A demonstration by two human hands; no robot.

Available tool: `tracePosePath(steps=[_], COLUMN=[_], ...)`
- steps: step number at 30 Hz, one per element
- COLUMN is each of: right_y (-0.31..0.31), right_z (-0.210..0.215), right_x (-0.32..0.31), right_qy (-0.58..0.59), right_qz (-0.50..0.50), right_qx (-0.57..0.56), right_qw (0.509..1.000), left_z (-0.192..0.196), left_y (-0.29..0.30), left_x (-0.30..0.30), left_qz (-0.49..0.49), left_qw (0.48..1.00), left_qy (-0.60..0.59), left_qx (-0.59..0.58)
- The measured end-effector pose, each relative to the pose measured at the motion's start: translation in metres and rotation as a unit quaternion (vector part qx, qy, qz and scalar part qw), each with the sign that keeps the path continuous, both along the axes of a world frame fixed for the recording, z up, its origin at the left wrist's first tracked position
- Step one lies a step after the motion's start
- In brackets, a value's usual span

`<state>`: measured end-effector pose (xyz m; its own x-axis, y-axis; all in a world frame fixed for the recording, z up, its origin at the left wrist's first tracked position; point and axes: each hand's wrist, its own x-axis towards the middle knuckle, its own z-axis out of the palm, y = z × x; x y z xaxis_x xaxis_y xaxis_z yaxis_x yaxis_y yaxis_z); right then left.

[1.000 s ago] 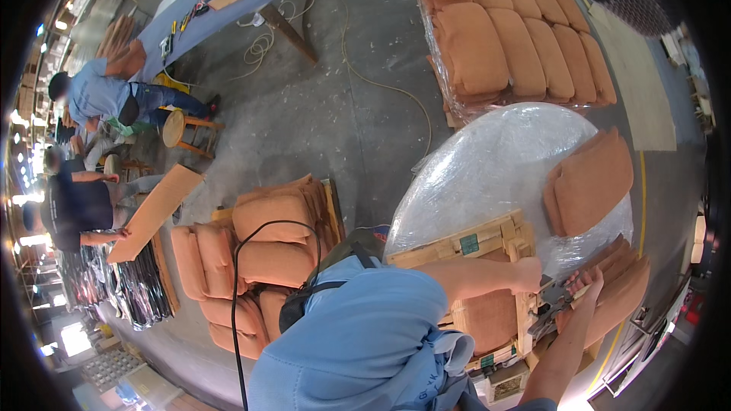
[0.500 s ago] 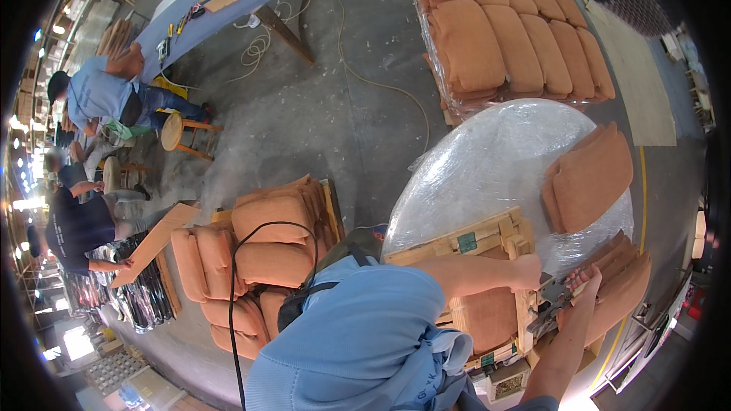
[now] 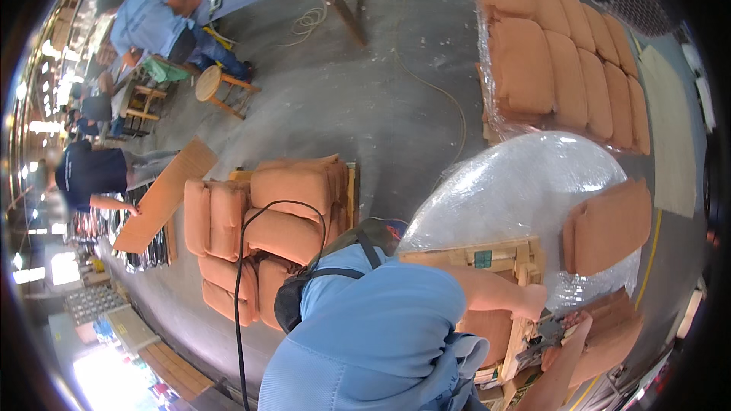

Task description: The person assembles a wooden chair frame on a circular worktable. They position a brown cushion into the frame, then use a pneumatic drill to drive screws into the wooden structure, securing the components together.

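My left hand (image 3: 531,301) is closed at the right end of a wooden frame (image 3: 480,253); what its fingers hold, if anything, is hidden. My right hand (image 3: 577,326) has its fingers curled at the edge of a dark grey metal piece (image 3: 542,332) with a jagged outline, which sits against the frame's right side between both hands. Inside the frame, partly covered by my left arm, lies a brown, cushion-like bundle (image 3: 487,329). More brown bundles (image 3: 609,342) lean just beyond my right hand. Another small pile of brown bundles (image 3: 608,228) rests on a round surface wrapped in clear film (image 3: 518,183).
Brown bundles stand stacked on a pallet (image 3: 293,221) to the left and in a film-wrapped block (image 3: 563,61) at the far right. A black cable (image 3: 241,312) loops near my shoulder. Co-workers (image 3: 152,27) are at far left, one holding a cardboard sheet (image 3: 169,194). A stool (image 3: 209,84) stands nearby.
The view has shifted, so the surroundings sit lower and farther right. Both hands keep their places at the frame and metal piece. The co-worker's cardboard sheet is tilted more steeply.
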<state>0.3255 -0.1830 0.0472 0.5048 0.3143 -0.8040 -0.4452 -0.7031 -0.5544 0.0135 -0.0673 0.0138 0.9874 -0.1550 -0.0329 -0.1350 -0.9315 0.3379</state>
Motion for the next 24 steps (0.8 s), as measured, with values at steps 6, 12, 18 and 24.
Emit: tracePosePath(steps=[6,12,18,24], right_y=[0.087,0.057,0.062,0.034], right_z=[0.161,0.091,0.13,0.126], right_x=[-0.25,-0.157,-0.221,-0.213], right_qy=[-0.133,-0.06,-0.115,-0.11], right_qz=[-0.081,-0.039,-0.055,-0.061], right_qx=[-0.138,-0.027,0.029,0.038], right_qw=[0.978,0.997,0.991,0.991], left_z=[-0.011,-0.006,0.002,0.009], left_y=[-0.003,-0.002,0.001,-0.003], left_x=[0.003,0.002,-0.004,-0.008], left_qz=[0.008,0.004,0.015,0.04], left_qw=[1.0,1.0,1.0,0.999], left_qy=[0.007,0.004,0.021,0.024], left_qx=[-0.006,0.011,0.005,-0.002])
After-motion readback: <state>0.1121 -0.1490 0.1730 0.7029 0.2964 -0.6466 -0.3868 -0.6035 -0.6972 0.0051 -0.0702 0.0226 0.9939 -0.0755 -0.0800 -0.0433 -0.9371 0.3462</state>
